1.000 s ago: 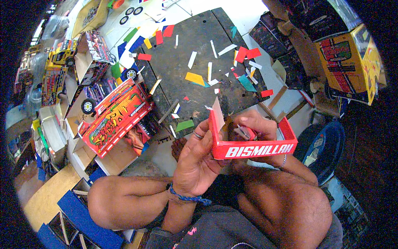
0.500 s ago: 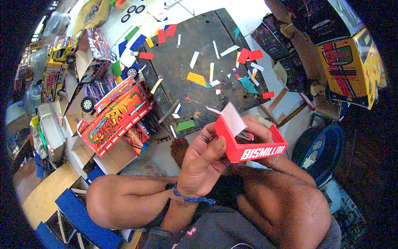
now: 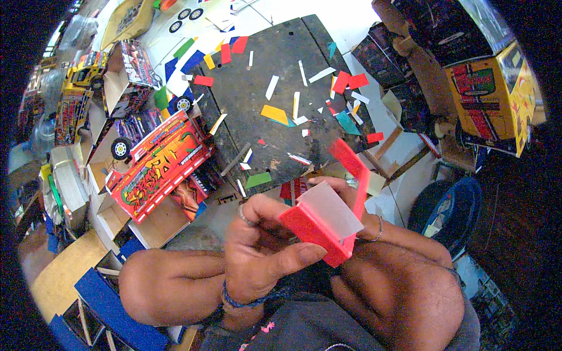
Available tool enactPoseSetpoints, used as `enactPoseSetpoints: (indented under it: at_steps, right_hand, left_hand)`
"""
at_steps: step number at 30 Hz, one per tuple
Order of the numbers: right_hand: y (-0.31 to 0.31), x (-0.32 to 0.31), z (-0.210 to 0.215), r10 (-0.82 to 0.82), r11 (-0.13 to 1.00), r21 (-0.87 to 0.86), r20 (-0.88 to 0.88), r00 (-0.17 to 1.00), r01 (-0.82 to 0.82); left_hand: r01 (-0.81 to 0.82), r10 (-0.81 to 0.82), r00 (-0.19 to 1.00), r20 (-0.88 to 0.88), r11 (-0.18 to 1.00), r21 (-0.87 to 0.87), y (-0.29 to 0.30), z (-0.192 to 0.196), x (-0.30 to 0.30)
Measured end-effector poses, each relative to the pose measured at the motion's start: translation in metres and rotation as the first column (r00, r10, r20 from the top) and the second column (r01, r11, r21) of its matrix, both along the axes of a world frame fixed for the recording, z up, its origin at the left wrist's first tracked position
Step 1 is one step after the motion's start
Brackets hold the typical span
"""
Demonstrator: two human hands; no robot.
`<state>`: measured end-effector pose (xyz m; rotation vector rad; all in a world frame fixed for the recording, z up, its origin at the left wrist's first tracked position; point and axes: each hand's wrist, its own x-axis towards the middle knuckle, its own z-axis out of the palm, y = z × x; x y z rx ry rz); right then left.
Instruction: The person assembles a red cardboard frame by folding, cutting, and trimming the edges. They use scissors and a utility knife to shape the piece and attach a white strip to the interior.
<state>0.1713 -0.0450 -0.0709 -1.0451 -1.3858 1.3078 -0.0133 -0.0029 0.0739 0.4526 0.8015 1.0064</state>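
Note:
Above my lap I hold a red bent-strip frame [image 3: 321, 234], apparently part of a model truck, with a pale translucent panel [image 3: 332, 210] standing against its inner side. My left hand [image 3: 257, 251] grips the near left end, thumb along the outer red face and fingers behind. Beyond the panel, my right hand [image 3: 336, 190] is closed round the piece; its fingertips are partly hidden. One red arm of the frame rises at the far right. Ahead lies a dark worn board [image 3: 257, 111] strewn with coloured offcuts, among them a yellow piece [image 3: 275, 113] and a green piece [image 3: 258, 179].
A red model truck body [image 3: 161, 169] with bright lettering lies on its side at left. More model trucks stand behind it. At right are a yellow truck body [image 3: 486, 99] and a dark blue tub [image 3: 445, 210]. Blue panels [image 3: 111, 310] lie at lower left. Loose wheels [image 3: 185, 14] sit far back.
The frame has turned, so its lettered front no longer faces me and one arm points up and away. My left hand has shifted left, its thumb now across the red face.

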Motion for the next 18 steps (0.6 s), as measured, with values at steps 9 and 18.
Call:
enactPoseSetpoints:
  at_steps: [9,18]
  right_hand:
    - [-0.004,0.025,0.010,-0.115,0.895,-0.389,0.276,0.954,0.220]
    - [0.023,0.030,0.055,-0.245,0.937,-0.233,0.097,0.965,0.262]
  left_hand:
    - [-0.267,0.280,0.938,-0.204,0.960,0.088,0.007,-0.002,0.001]
    - [-0.284,0.309,0.927,-0.214,0.949,0.138,0.009,-0.010,0.004]
